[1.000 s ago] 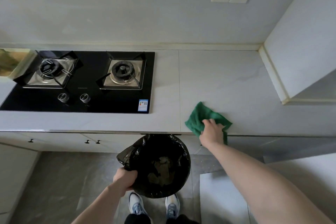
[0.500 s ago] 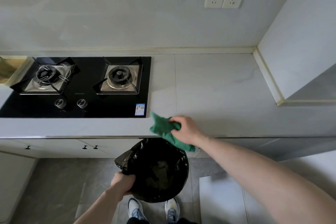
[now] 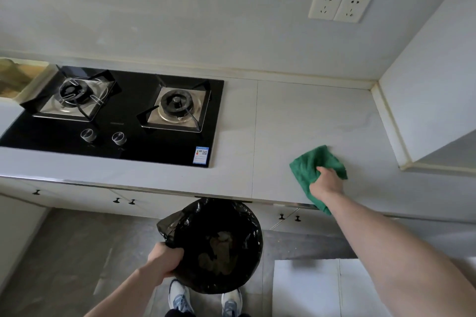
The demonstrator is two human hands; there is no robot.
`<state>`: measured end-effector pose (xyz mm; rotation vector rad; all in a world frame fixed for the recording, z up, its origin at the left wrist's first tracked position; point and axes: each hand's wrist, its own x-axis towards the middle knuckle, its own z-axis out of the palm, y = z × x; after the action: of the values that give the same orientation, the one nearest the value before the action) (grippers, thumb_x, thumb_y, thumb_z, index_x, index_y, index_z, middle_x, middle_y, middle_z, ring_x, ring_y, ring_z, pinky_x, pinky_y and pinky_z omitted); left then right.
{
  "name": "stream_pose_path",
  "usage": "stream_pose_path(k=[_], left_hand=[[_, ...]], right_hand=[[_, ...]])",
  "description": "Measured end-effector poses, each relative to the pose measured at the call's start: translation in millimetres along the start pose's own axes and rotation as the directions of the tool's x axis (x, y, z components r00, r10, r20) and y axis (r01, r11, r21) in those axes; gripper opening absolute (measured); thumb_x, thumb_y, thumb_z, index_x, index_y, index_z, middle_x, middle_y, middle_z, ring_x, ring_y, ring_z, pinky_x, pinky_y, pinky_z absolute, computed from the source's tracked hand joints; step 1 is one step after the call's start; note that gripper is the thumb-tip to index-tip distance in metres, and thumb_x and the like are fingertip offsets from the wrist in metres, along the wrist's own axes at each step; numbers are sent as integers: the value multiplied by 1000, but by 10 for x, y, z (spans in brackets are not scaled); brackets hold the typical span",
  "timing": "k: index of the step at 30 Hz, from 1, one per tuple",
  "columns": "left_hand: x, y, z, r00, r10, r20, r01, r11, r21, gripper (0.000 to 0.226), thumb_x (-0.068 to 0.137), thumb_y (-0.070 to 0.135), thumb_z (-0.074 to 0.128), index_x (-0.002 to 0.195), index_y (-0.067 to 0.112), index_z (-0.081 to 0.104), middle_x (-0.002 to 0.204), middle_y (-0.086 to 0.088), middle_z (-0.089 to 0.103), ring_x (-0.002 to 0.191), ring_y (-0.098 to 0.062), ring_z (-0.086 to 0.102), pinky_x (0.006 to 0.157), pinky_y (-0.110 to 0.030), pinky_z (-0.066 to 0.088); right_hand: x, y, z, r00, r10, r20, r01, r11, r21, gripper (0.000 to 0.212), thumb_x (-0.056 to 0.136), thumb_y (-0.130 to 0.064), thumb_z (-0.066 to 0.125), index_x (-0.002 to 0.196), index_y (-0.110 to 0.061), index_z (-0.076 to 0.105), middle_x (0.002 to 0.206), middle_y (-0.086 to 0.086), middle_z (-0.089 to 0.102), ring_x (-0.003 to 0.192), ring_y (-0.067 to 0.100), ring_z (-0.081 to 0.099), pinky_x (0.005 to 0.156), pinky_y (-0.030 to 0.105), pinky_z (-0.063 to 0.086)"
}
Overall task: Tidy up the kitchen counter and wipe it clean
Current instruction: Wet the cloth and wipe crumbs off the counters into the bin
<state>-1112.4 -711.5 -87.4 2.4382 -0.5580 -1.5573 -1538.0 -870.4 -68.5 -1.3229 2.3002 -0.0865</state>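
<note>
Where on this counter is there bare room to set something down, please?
The widest bare stretch of counter lies between the stove and the right wall column, behind the green cloth. A narrow strip runs before the stove. It is crowded at the front right, where the right hand holds the cloth.

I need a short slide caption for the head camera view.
Right hand wipes the counter with a green cloth; left hand holds a black bag-lined bin.

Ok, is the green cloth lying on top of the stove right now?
No, the right hand holds the green cloth on the bare counter, well to the right of the stove.
</note>
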Motion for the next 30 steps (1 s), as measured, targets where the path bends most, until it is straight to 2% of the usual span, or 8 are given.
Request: stream_pose_path(k=[5,10,16,19,22,25,28,30], left_hand=[[17,99,-24,1000,14,2,-14,1000,14,13,81,5,63,91,2,72,82,-15,75,71,-27,74,50,-29,58],[43,118,-99,1000,-3,-1,3,999,48,17,76,7,65,90,3,73,82,-15,75,67,-26,74,50,-30,59],[92,128,-172,999,-34,11,33,998,60,20,75,9,61,88,3,74,85,-15,75,71,-26,75,52,-30,60],[95,119,-152,999,-36,-3,36,998,56,15,75,9,61,83,4,72,80,-13,73,65,-24,73,47,-26,55],[88,132,-122,999,-29,-15,30,997,75,10,76,9,59,76,6,68,70,-9,67,56,-21,66,43,-21,49],[114,156,-145,999,-28,-37,31,997,77,13,75,10,60,80,5,71,74,-10,70,61,-24,70,44,-23,51],[104,187,-165,999,-24,-37,28,995,96,9,78,9,60,78,7,69,73,-9,68,58,-22,67,42,-22,49],[85,208,-168,999,-27,-32,30,993,117,9,81,10,59,80,9,68,75,-7,67,58,-20,66,41,-20,47]], right_hand=[[-40,-386,139,985,-175,-4,175,984,-32,62,87,-7,59,147,-19,51,155,3,43,135,33,46,111,36,39],[93,-723,205,895,-431,115,440,896,-64,61,90,-2,59,147,-24,52,160,-6,39,140,23,45,113,32,37],[456,-1199,186,906,-412,93,419,905,-76,64,91,-4,60,151,-19,46,163,1,32,147,22,36,117,31,29],[556,-1551,280,882,-450,142,463,882,-86,65,92,-7,62,153,-18,43,164,3,31,150,21,31,120,29,25],[527,-1937,465,822,-527,215,553,829,-83,66,91,-6,61,153,-18,43,165,2,29,149,21,33,119,27,27],[285,-2222,686,721,-632,285,670,740,-57,65,86,1,59,148,-18,50,161,-1,37,142,22,43,114,25,34],[-114,-2155,845,601,-734,315,782,622,-43,62,79,1,60,135,-25,62,145,-7,54,127,22,54,106,33,44],[-368,-1918,928,553,-780,294,820,572,-23,57,78,-1,60,127,-30,66,134,-12,60,124,19,54,104,39,44]])
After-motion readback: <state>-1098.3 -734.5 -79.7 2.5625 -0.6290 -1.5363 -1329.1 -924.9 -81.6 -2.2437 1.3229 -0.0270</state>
